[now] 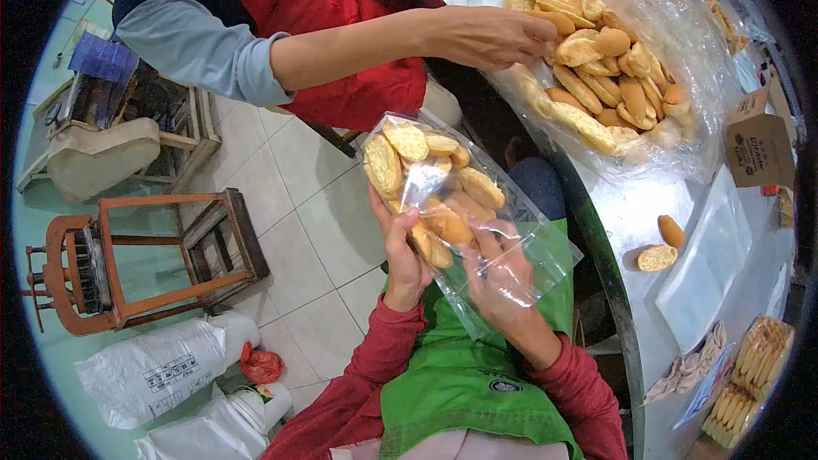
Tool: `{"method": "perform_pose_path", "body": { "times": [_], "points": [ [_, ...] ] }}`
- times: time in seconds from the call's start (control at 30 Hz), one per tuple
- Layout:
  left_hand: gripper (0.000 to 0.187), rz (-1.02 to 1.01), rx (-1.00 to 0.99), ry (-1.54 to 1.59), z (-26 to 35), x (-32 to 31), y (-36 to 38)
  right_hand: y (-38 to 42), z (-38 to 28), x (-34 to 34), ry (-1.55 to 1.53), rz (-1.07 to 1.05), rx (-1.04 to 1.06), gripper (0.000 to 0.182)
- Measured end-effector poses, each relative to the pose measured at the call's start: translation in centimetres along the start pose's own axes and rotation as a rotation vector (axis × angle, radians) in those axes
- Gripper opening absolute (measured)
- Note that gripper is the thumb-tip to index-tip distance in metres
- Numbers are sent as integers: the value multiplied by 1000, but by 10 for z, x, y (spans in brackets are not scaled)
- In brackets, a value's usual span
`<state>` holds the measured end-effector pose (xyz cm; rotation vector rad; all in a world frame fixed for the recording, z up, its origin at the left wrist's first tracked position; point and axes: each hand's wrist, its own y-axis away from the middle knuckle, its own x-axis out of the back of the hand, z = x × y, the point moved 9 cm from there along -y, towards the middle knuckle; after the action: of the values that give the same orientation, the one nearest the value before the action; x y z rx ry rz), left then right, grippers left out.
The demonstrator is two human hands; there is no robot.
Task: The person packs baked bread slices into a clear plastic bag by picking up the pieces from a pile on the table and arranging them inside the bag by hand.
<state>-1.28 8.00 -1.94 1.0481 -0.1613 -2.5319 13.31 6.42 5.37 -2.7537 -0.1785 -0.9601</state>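
Note:
A clear plastic bag point(527, 240) with several pieces of sliced bread point(406, 142) is held in front of my green apron. My left hand point(402, 255) grips the bag's left side, its thumb pressed on the plastic. My right hand point(501, 277) is at the bag's right part, near the open-looking end, with its fingers on or inside the plastic; which of the two is hard to tell. Up on the metal table, a large clear bag point(682, 158) holds a big pile of bread pieces point(615, 77).
A co-worker's hand point(490, 37) reaches to the pile. Two bread pieces point(657, 258), flat plastic bags point(705, 260), a cloth point(687, 368), packed bread point(747, 379) and a carton point(758, 145) lie on the metal table point(615, 204). A wooden-framed device point(175, 260) stands left.

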Motion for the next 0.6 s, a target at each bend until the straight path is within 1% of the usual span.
{"method": "perform_pose_path", "body": {
  "times": [0.07,0.17,0.27,0.37,0.47,0.6],
  "points": [
    [80,1,-7,-23,0,2,-1,0,-3,0,68,-7,29,33],
    [80,-8,-2,-18,-1,1,1,1,6,-2,16,-45,-84,36],
    [80,-6,-6,-26,1,-2,3,2,5,-3,55,19,16,32],
    [81,-44,-4,-25,0,-7,5,0,8,-11,41,-60,-32,36],
    [82,-47,-6,-26,1,-8,5,4,2,-7,-24,-63,59,41],
    [83,-46,23,-13,1,-12,8,9,7,-8,54,-110,106,46]
  ]
}}
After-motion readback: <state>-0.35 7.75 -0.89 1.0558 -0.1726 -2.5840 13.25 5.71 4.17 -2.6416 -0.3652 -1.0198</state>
